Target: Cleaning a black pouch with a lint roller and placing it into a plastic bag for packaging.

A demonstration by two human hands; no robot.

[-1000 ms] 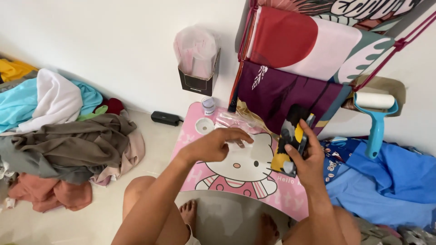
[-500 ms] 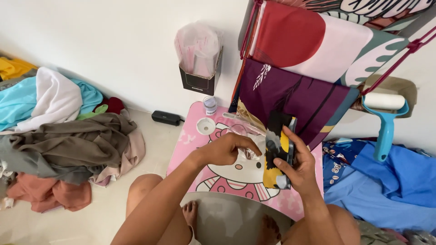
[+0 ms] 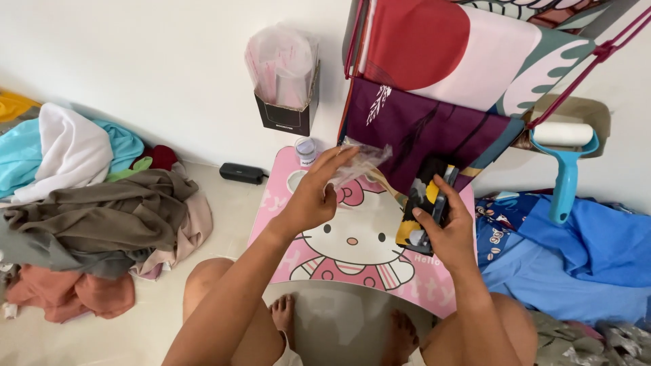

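Left hand (image 3: 313,196) is raised over the pink cartoon-cat lap table (image 3: 352,264), fingers pinched on a crinkly clear plastic wrapper (image 3: 361,161); the wrapper is off the table, up near the table's far edge, in front of the hanging fabrics. Right hand (image 3: 444,227) is closed around a small folded black-and-yellow patterned item (image 3: 422,203), thumb pressed on its front, held upright above the table's right side. What the item is exactly, cannot tell. The 2 hands are apart, with bare tabletop between them.

On the table's far-left corner stands a small clear jar with a pale lid (image 3: 306,150), and just beside it a round white cup recess (image 3: 296,180). Behind it, on the wall, a black box holder stuffed with clear plastic bags (image 3: 283,81). A black rectangular device (image 3: 241,173) lies on the floor against the wall, left of the table.

Hanging at upper right: a red-white-green patterned cloth (image 3: 468,47) over a dark purple cloth (image 3: 420,129) on a pink rack bar (image 3: 590,57). A lint roller with a blue handle (image 3: 564,163) is at right, above blue bedding (image 3: 576,251). A pile of mixed clothes in grey-brown, white, teal and salmon (image 3: 88,210) sits at left on the floor. The person's bare knees and feet show under the table's near edge.
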